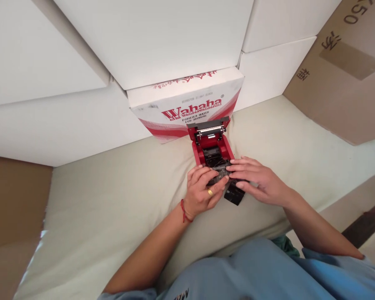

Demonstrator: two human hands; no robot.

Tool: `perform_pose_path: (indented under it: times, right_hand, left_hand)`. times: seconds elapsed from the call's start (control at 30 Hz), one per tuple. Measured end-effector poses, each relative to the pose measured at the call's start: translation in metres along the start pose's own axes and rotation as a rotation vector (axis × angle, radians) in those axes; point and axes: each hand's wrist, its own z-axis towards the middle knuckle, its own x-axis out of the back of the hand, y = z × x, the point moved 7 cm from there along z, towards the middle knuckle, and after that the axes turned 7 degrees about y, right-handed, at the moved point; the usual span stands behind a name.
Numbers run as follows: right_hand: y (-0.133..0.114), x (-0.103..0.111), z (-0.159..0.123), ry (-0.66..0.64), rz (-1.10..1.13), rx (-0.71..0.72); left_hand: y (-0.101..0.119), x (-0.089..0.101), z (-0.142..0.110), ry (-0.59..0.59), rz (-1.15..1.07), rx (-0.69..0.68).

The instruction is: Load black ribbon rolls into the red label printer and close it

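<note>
A red box-shaped device point(228, 146), which looks like a label printer, stands with its dark-edged lid point(208, 131) raised. A roller and a metal bar show under that lid. In front of the device is a crumpled, glossy black plastic piece point(221, 171), held between both hands. My left hand point(203, 187), wearing a ring, has its fingers curled onto the piece from the left. From the right, my right hand point(256, 179) grips it with long, nearly straight fingers and the thumb below. A flat black end point(234, 194) hangs out beneath the hands. The fingers hide part of the plastic.
Behind the device leans a white and red Wahaha water carton point(187, 110). White boxes point(162, 37) are stacked along the back. Brown cardboard stands at the right point(340, 83) and at the left point(15, 200). A pale green cloth point(112, 208) covers the work surface.
</note>
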Motion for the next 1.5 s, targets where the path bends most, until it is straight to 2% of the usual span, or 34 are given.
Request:
perform_pose_path:
  times: [0.07,0.17,0.23,0.3,0.4,0.5,0.63,0.73,0.83,0.93,1.03,1.2,1.27,1.4,1.5]
  right_hand:
    - [0.015,0.014,0.019,0.121,0.032,-0.124]
    - [0.054,0.031,0.054,0.386,0.013,-0.353]
    - [0.076,0.031,0.08,0.485,0.071,-0.392]
    - [0.087,0.023,0.103,0.503,0.192,-0.35]
    - [0.081,0.01,0.12,0.427,0.297,-0.291]
    - [0.063,0.01,0.11,0.393,0.271,-0.272]
    - [0.045,0.012,0.072,0.385,0.188,-0.213]
    - [0.033,0.001,0.042,0.33,0.085,-0.123]
    - [0.024,-0.015,0.019,0.29,-0.07,-0.126]
    - [0.02,-0.027,0.009,0.301,-0.177,-0.167]
    - [0.016,-0.034,0.007,0.36,-0.244,-0.131]
    - [0.018,-0.042,0.004,0.399,-0.317,-0.076]
    - [0.019,-0.043,0.002,0.403,-0.335,-0.057]
    - [0.023,-0.046,0.002,0.377,-0.335,-0.039]
    - [0.026,-0.047,0.0,0.411,-0.27,-0.025]
  left_hand:
    - [0.001,0.0,0.001,0.028,0.04,-0.034]
    - [0.01,0.005,0.008,0.111,0.156,-0.132]
    - [0.015,0.007,0.012,0.125,0.22,-0.165]
    - [0.017,0.007,0.014,0.116,0.251,-0.162]
    - [0.02,0.007,0.015,0.113,0.276,-0.153]
    - [0.022,0.008,0.014,0.134,0.288,-0.16]
    - [0.024,0.009,0.011,0.17,0.305,-0.159]
    - [0.022,0.008,0.007,0.186,0.316,-0.15]
    - [0.019,0.005,0.003,0.185,0.328,-0.158]
    - [0.016,0.004,0.001,0.177,0.321,-0.176]
    - [0.011,0.006,0.003,0.143,0.21,-0.165]
    - [-0.016,0.021,0.01,0.211,0.04,0.106]
    - [-0.026,0.025,0.01,0.229,0.016,0.171]
    - [-0.039,0.023,0.006,0.251,-0.092,0.263]
    - [-0.048,0.017,0.002,0.285,-0.237,0.343]
